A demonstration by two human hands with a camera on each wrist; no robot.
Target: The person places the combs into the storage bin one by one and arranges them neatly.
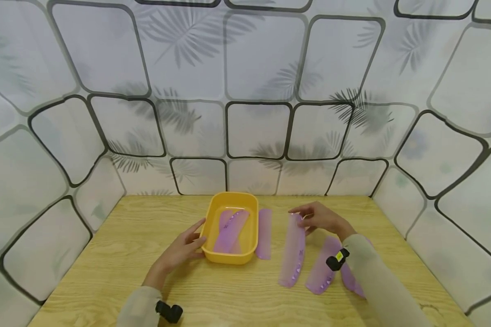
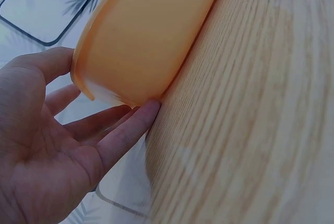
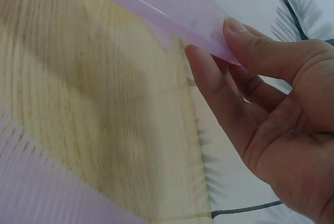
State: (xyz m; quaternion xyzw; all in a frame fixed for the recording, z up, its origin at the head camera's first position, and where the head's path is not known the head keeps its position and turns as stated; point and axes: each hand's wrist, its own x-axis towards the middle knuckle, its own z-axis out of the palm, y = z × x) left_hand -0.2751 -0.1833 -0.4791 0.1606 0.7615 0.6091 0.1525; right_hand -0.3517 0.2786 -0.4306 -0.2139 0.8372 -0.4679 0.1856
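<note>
Gripping the left side of the yellow plastic tub (image 1: 228, 259), the left hand (image 1: 182, 246) has its thumb at the rim and its fingers along the outer wall, above the wooden counter (image 1: 212, 297). Pressing down hard on that one side could tip so light a tub towards this hand.

Just right of the left hand's fingertips, inside the tub, crossed combs (image 1: 232, 232) overlap loosely; a jolt from the left hand would probably slide them about.

Past the tub, between the two hands, a flat comb (image 1: 264, 236) lies just beside the tub's right wall. If the tub were pushed rightwards, it could shove this comb askew.

Further right, the right hand (image 1: 321, 219) is clamped on the far end of a translucent purple comb (image 1: 289, 254), thumb against fingers, with the comb's length slanting back from the hand towards the person. The pinch takes in only the tip, so the smooth plastic could twist or slip out.

Nearer the person than the right hand, below its forearm, lie a second loose comb (image 1: 323, 269) and a partly covered comb (image 1: 348, 276); a low sleeve (image 1: 374, 272) could drag either, or catch their teeth.
</note>
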